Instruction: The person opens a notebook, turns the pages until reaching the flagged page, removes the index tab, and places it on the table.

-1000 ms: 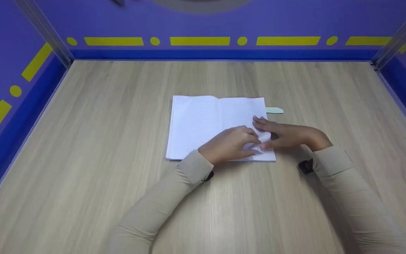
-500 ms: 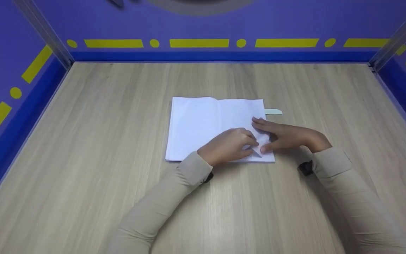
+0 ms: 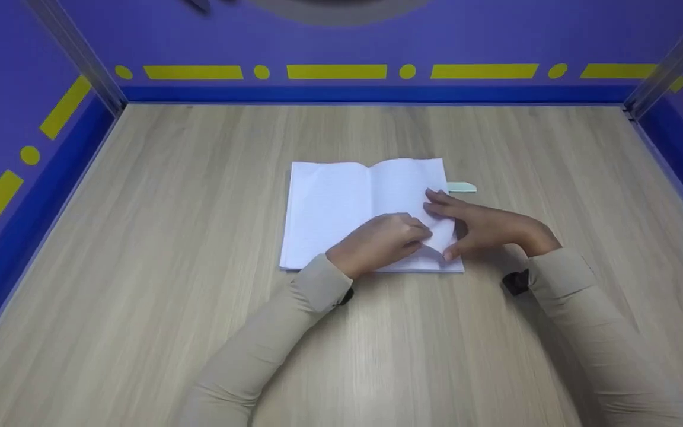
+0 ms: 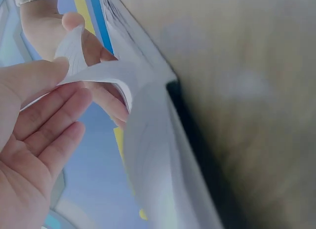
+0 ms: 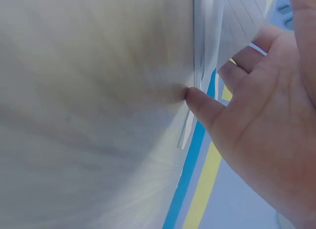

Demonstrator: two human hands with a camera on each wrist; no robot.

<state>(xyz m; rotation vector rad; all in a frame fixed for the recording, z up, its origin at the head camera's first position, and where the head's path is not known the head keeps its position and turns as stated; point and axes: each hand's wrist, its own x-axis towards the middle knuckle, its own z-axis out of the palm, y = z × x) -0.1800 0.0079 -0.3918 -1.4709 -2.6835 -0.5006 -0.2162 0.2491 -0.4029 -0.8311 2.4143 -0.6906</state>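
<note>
An open lined notebook [image 3: 329, 213] lies in the middle of the wooden table [image 3: 199, 308]. My left hand [image 3: 412, 234] pinches the lower right corner of the right-hand page [image 3: 441, 234] and lifts it. In the left wrist view that page [image 4: 103, 73] curls between my left thumb and fingers [image 4: 44, 110]. My right hand [image 3: 466, 228] lies at the same corner with its fingers straight along the lifted sheet. In the right wrist view its thumb [image 5: 200, 103] touches the edge of the stacked pages [image 5: 200, 51], and the palm [image 5: 266, 140] is open.
A pale green tab [image 3: 463, 187] sticks out from under the notebook's right edge. Purple walls with yellow marks [image 3: 335, 71] close the table at the back and on both sides. A dark strap [image 3: 514, 281] shows at my right cuff.
The right-hand page has risen off the notebook, its far edge higher now. My left hand has drawn the corner up and slightly left. My right hand stays at the corner.
</note>
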